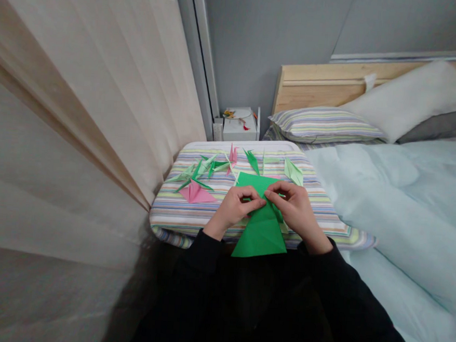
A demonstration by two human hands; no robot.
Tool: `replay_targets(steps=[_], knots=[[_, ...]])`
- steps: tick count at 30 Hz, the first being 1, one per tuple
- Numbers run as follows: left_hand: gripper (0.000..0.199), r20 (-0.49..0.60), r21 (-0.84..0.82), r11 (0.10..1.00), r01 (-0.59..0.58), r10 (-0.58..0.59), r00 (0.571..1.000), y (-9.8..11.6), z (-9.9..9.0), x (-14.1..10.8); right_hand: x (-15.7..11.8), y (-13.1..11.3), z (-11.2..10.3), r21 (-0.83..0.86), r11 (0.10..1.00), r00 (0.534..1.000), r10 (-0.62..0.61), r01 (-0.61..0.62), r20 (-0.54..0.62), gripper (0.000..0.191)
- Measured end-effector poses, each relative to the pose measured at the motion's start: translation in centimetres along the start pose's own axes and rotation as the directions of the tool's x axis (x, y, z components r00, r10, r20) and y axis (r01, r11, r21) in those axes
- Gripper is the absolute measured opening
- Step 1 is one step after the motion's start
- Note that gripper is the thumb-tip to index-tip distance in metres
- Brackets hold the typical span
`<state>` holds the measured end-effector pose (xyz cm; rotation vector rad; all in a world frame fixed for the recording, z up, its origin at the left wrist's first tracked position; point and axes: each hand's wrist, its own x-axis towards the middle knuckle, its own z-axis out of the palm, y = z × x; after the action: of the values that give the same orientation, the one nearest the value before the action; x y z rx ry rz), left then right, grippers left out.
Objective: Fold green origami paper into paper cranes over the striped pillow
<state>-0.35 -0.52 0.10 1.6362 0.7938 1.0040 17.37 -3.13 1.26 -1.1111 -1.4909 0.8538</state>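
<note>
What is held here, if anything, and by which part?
A green paper sheet: the left hand and right hand pinch it with their fingertips around its narrowed middle.

**Bedroom in pale colours**

A cream curtain (113, 79) hangs in folds at left. At right, light blue bedding (398, 193) spreads below a striped pillow (328, 125), a white pillow (420, 98) and the wooden headboard (315, 91). A small white cabinet (239, 135) stands near the grey wall (269, 28).

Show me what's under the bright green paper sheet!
Around the bright green paper sheet you can see a striped, pale-coloured cloth, and some pale green paper peeks out by its right edge. Whatever is beneath its middle is covered, so I can't tell.
</note>
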Motion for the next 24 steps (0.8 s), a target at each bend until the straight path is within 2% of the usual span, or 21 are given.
replay_targets(steps=[5,10,18,24], knots=[[0.036,0.035,0.012,1.000,0.020,-0.021,0.999,0.2,0.0,0.0,0.6,0.0,-0.3,0.024,1.000,0.996,-0.009,0.012,-0.091,0.018],[0.036,0.047,-0.012,0.998,0.056,-0.055,0.997,0.4,0.1,-0.1,1.7,-0.5,-1.5,0.006,1.000,0.990,-0.012,0.013,-0.139,0.017],[0.033,0.051,-0.006,0.999,0.035,-0.035,0.998,0.1,-0.1,0.0,4.3,-0.4,-3.1,0.031,0.999,0.977,-0.018,0.025,-0.211,0.015],[0.033,0.054,-0.003,0.998,0.060,-0.059,0.997,0.1,0.0,0.0,5.4,-0.3,-4.6,0.051,0.998,0.951,-0.026,0.044,-0.308,0.011]])
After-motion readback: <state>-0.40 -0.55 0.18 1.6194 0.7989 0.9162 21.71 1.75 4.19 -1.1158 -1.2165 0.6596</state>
